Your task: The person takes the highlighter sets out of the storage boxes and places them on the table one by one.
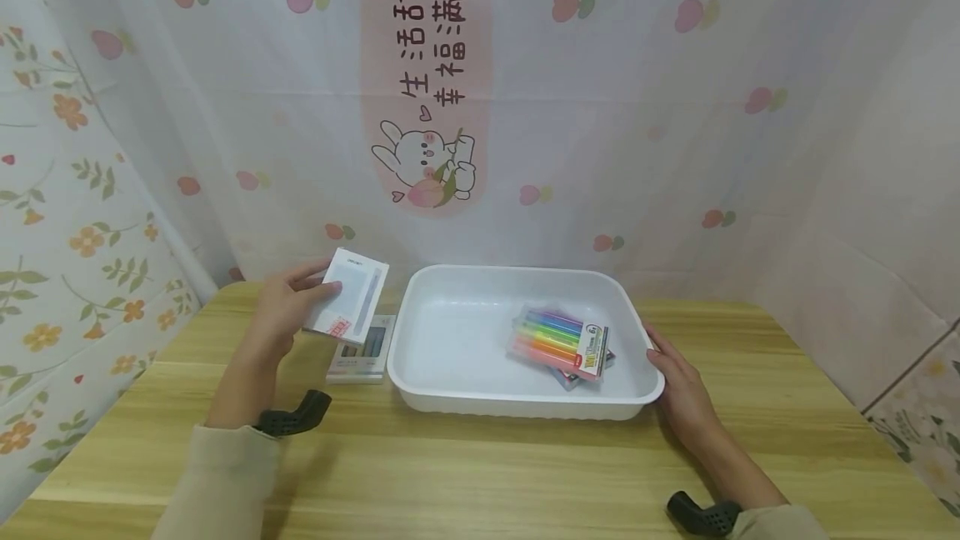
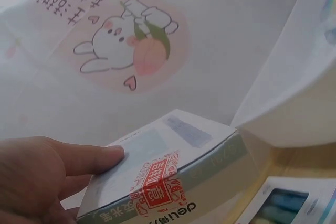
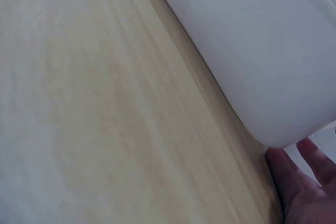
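My left hand point(image 1: 287, 307) grips a small white cardboard box point(image 1: 362, 286) by its left edge, tilted above the table, the thumb on its top face. In the left wrist view the box point(image 2: 173, 156) shows a red seal sticker and "deli" lettering on its side. Below it a flat pack with a window point(image 1: 358, 367) lies on the table, partly covered by the box. My right hand point(image 1: 681, 390) touches the right outer side of a white plastic bin point(image 1: 517, 408); in the right wrist view its fingers point(image 3: 283, 169) rest against the bin's corner.
Inside the bin, at its right, a clear pack of rainbow-coloured pens point(image 1: 551, 338) lies over another pack point(image 1: 573, 380), mostly hidden. The bin stands on a wood-grain table point(image 1: 480, 482). A printed curtain point(image 1: 637, 148) hangs behind the table.
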Demonstrator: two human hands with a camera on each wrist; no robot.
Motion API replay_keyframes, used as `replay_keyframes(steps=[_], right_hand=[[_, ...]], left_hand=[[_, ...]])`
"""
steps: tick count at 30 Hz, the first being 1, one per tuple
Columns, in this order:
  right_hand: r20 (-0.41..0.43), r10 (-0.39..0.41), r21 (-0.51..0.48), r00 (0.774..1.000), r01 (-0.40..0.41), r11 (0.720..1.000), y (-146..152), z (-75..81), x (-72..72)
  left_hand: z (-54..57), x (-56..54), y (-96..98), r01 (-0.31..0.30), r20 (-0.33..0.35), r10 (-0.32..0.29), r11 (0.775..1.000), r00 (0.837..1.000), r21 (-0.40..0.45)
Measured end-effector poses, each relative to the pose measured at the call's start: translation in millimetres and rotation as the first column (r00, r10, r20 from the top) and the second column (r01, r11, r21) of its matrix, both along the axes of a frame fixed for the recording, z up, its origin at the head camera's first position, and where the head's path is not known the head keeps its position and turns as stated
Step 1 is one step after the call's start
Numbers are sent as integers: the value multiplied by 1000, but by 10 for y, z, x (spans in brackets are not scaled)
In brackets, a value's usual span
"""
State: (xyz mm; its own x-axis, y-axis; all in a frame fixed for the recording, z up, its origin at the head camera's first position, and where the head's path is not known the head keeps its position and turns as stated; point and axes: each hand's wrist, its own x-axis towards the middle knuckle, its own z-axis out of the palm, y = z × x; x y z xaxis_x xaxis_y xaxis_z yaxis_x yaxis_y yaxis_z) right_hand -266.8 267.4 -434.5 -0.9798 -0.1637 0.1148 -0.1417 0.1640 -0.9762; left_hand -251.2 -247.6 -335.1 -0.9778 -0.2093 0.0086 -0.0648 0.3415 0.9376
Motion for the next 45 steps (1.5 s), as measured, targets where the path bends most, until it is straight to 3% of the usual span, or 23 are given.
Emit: replay_keyframes(steps=[12, 25, 29, 45], right_hand=[[22, 2, 45, 1000, -3, 999, 33, 12, 16], [19, -2, 29, 1000, 2, 1000, 7, 1, 13], [20, -11, 41, 1000, 11, 999, 13, -7, 11], [24, -13, 67, 1000, 11, 998, 19, 7, 4]], left_hand=[[-185, 36, -321, -14, 82, 15, 1000, 997, -23], [-320, 47, -549, -29, 173, 36, 999, 984, -41], [-383, 39, -593, -25, 194, 28, 999, 980, -21], [-582, -27, -673, -50, 281, 73, 995, 957, -87]])
